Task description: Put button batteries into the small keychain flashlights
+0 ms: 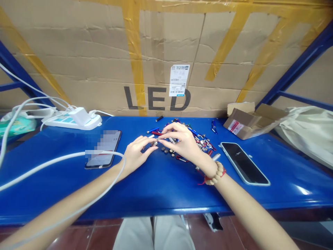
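Note:
My left hand (136,152) is closed in a pinch, thumb and fingertips around a small silver metal piece (155,142). My right hand (183,139), with a beaded bracelet on the wrist, meets it from the other side; its thumb and forefinger are pinched at the same spot, and what they grip is too small to name. Behind and under the right hand lies a pile of small coloured metal tubes and carabiner clips (201,140), partly hidden by that hand. Several small round button-like discs (166,151) lie just below the fingers.
A phone (104,152) lies left, another phone (244,163) right. A power strip (70,119) stands back left; its white cable (65,157) crosses over my left forearm. An open small carton (249,121) sits back right. A large cardboard box (104,66) walls off the blue table (166,194).

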Available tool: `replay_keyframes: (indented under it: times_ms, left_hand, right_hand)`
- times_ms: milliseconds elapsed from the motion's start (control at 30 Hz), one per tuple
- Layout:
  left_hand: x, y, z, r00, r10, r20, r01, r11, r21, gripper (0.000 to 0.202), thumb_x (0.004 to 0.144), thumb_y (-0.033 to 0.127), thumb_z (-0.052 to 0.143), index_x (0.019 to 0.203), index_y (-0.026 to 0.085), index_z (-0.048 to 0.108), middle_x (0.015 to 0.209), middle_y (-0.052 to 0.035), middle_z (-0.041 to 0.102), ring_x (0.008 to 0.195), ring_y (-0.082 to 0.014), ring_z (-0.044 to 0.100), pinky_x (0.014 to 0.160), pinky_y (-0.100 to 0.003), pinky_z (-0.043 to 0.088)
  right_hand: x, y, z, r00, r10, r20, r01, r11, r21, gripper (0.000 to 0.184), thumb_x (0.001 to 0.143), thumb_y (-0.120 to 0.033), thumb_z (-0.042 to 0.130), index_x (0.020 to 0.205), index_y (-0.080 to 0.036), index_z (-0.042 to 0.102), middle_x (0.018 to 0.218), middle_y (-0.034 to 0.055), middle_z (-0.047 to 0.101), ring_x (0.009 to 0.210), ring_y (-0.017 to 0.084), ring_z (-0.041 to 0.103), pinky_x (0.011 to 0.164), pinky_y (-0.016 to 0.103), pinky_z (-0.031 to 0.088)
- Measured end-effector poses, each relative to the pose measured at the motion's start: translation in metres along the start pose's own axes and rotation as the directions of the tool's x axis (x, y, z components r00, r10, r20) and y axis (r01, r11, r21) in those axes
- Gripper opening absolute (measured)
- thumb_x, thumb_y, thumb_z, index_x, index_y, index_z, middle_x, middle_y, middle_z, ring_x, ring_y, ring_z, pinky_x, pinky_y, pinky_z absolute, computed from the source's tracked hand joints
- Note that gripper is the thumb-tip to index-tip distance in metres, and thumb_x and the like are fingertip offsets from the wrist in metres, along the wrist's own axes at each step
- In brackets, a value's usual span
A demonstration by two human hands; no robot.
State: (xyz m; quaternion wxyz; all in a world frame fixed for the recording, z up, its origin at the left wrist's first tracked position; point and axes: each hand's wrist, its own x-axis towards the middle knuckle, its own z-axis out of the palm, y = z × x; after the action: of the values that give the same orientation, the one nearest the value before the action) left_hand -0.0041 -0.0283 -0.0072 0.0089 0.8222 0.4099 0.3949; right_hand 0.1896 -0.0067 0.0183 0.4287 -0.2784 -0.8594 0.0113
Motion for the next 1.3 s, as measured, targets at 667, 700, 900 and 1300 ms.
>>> replay_keyframes:
  times_ms: [667, 700, 900, 1300]
  left_hand:
    - [0.001, -0.002, 0.000, 0.999, 0.004, -0.049, -0.007, 0.998, -0.064, 0.020, 0.083, 0.033, 0.056, 0.094, 0.019, 0.066, 0.068, -0.0012, 0.063, 0.062, -0.0129, 0.053, 0.061, -0.024, 0.045]
    - [0.001, -0.002, 0.000, 0.999, 0.002, -0.054, -0.005, 0.998, -0.065, 0.020, 0.083, 0.033, 0.056, 0.093, 0.019, 0.066, 0.069, -0.0014, 0.064, 0.063, -0.0130, 0.054, 0.061, -0.024, 0.045]
    - [0.001, -0.003, -0.001, 0.999, -0.040, -0.029, 0.037, 0.996, -0.077, 0.020, 0.085, 0.030, 0.053, 0.096, 0.019, 0.066, 0.072, -0.0017, 0.063, 0.063, -0.0129, 0.054, 0.060, -0.024, 0.044]
    - [0.002, 0.001, 0.000, 0.988, -0.155, -0.005, 0.154, 0.984, -0.095, 0.016, 0.081, 0.030, 0.058, 0.091, 0.020, 0.065, 0.070, 0.0000, 0.062, 0.057, -0.0106, 0.051, 0.054, -0.021, 0.041]
  right_hand:
    - [-0.001, -0.008, 0.005, 0.997, -0.052, 0.061, 0.056, 0.997, -0.058, 0.017, 0.085, -0.028, 0.054, 0.083, -0.020, 0.068, 0.088, 0.0059, 0.064, 0.082, 0.015, 0.055, 0.074, 0.031, 0.043]
    - [-0.001, -0.009, 0.005, 0.995, -0.061, 0.080, 0.068, 0.995, -0.077, 0.018, 0.086, -0.028, 0.053, 0.083, -0.019, 0.068, 0.090, 0.0062, 0.064, 0.082, 0.015, 0.055, 0.074, 0.031, 0.043]
    - [0.000, -0.012, 0.001, 0.984, -0.077, 0.163, 0.095, 0.990, -0.105, 0.021, 0.087, -0.030, 0.050, 0.090, -0.021, 0.068, 0.097, 0.0067, 0.062, 0.087, 0.015, 0.054, 0.079, 0.031, 0.043]
    - [0.004, 0.001, -0.018, 0.997, 0.074, -0.028, -0.078, 0.981, -0.175, 0.019, 0.087, -0.027, 0.049, 0.091, -0.020, 0.067, 0.093, 0.0053, 0.063, 0.089, 0.016, 0.057, 0.078, 0.030, 0.045]
